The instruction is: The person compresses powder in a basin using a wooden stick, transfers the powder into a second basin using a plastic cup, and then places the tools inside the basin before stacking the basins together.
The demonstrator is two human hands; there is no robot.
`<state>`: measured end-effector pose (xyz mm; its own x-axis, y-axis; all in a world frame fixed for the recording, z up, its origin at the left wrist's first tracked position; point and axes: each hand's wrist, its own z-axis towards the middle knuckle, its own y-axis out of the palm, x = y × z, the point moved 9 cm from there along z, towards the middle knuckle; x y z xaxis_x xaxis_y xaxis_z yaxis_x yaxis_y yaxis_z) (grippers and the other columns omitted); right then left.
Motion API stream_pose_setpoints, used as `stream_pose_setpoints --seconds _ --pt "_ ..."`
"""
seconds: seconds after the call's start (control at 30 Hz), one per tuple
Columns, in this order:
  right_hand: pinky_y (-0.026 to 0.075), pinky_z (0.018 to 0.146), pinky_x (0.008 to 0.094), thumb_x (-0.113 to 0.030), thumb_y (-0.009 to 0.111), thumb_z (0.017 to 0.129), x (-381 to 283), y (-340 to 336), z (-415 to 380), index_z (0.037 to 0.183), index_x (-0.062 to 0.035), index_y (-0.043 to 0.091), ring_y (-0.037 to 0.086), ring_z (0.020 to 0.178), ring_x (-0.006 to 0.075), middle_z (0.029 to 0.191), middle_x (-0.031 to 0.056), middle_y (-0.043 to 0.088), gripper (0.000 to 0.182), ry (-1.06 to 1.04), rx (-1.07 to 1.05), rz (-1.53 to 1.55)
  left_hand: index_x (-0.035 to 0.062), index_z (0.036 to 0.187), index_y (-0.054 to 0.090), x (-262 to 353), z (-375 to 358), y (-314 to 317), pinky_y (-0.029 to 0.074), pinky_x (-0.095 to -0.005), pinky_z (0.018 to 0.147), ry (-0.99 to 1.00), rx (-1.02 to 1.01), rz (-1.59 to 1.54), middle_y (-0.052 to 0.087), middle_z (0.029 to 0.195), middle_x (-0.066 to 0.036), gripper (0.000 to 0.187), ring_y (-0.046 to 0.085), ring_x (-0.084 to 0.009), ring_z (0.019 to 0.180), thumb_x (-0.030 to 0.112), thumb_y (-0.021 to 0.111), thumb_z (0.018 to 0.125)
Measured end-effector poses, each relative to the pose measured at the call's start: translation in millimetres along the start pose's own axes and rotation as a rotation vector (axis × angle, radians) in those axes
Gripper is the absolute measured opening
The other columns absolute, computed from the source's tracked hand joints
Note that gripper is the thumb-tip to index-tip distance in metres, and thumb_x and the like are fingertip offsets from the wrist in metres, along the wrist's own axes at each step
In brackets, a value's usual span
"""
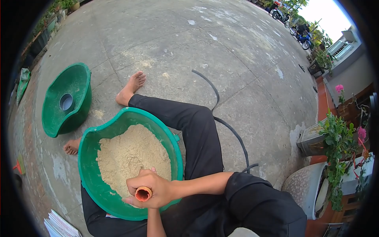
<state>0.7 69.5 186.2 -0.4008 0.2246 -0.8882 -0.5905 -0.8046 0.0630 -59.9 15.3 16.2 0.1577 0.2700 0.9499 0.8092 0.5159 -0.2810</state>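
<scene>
In the head view, my right hand is closed around an orange handle with a hollow end facing up at me. What the handle leads to is hidden under the hand. Just below lies a pale, sawdust-like powder, heaped inside a green tub between my legs. My left forearm rises from the bottom edge to meet the right hand. Most of my left hand is covered by the right one, so its fingers cannot be made out.
Another green tub stands at the left with a small grey cup in it. A dark hose curves over the concrete floor. Potted plants line the right side; papers lie at lower left. Motorbikes stand far off.
</scene>
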Motion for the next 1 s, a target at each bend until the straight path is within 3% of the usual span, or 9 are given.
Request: stream_pose_setpoints --seconds 0.13,0.73,0.93,1.0 --pt "0.032 0.044 0.0306 -0.010 0.068 0.082 -0.9 -0.3 -0.2 0.065 -0.0072 0.043 0.046 0.043 0.0188 0.052 0.0045 0.041 0.030 -0.025 0.008 0.005 0.0012 0.097 0.052 1.9 -1.4 3.6 0.044 -0.0308 0.070 0.003 -0.009 0.004 0.053 0.090 -0.006 0.018 0.053 -0.0140 0.080 0.015 0.062 0.092" --pt "0.035 0.047 0.0315 -0.007 0.069 0.082 0.2 -4.4 -1.1 0.064 -0.0072 0.044 0.048 0.046 0.0207 0.056 0.0047 0.044 0.030 0.032 -0.032 -0.028 0.0000 0.102 0.052 6.9 0.5 9.2 0.045 -0.0316 0.073 0.029 -0.012 -0.064 0.055 0.099 -0.007 0.021 0.055 -0.0155 0.086 0.014 0.062 0.090" --pt "0.039 0.055 0.0325 0.005 0.063 0.082 -69.2 -32.0 -4.0 0.067 -0.0041 0.045 0.043 0.050 0.0209 0.058 0.0047 0.047 0.026 -0.052 -0.034 0.237 -0.0004 0.104 0.052 55.2 -26.0 11.5 0.045 -0.0319 0.074 0.146 -0.068 -0.242 0.056 0.102 -0.008 0.022 0.056 -0.0160 0.088 0.014 0.061 0.090" --pt "0.038 0.054 0.0289 -0.003 0.065 0.086 -42.4 -38.0 1.3 0.068 -0.0053 0.046 0.044 0.053 0.0120 0.059 0.0015 0.048 0.027 0.176 0.050 0.236 -0.0006 0.105 0.052 53.8 -33.6 17.3 0.045 -0.0320 0.074 0.161 -0.095 -0.291 0.056 0.103 -0.008 0.023 0.056 -0.0162 0.089 0.014 0.061 0.090"
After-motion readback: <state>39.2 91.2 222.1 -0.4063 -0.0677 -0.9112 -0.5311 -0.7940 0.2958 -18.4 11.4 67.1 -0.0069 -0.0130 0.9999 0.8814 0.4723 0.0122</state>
